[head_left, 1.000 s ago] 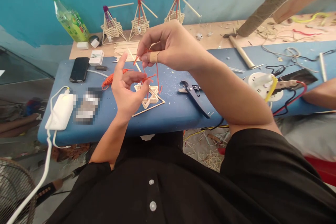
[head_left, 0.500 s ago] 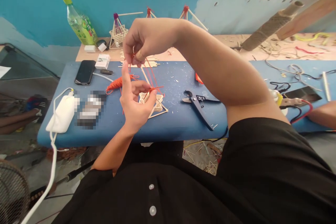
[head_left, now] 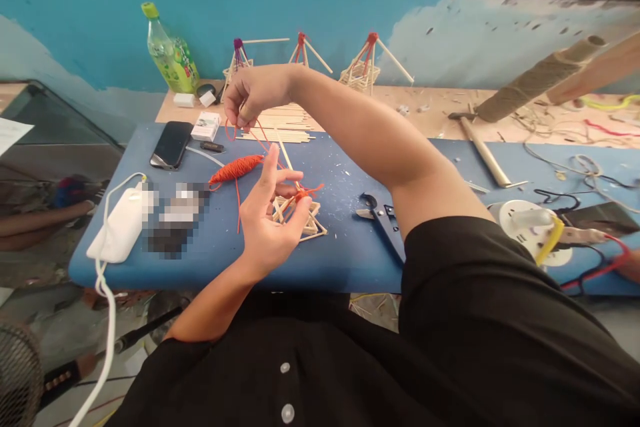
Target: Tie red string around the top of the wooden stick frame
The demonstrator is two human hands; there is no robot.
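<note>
My left hand (head_left: 265, 223) pinches the top of a small frame of wooden sticks (head_left: 315, 228) between thumb and fingers, where orange string is wrapped into a knot. The index finger points up, and the hand hides part of the frame. Above and to the left, my right hand (head_left: 253, 97) is closed on the orange string (head_left: 263, 137), which hangs in a loop and runs down to the knot. A wound bundle of orange string (head_left: 236, 169) lies on the blue surface left of my left hand. Behind my right hand are loose wooden sticks (head_left: 295, 121).
Diagonal cutters (head_left: 383, 220) lie to the right, partly under my right arm. Along the wall stand several stick models (head_left: 363, 73) and a green bottle (head_left: 173, 57). A phone (head_left: 171, 145), white power bank (head_left: 117, 223), hammer (head_left: 483, 147) and power socket (head_left: 525, 227) are around.
My right hand has moved a little left and away from my left hand, drawing the orange string into a longer span. My left hand keeps its pinch. The camera view has shifted.
</note>
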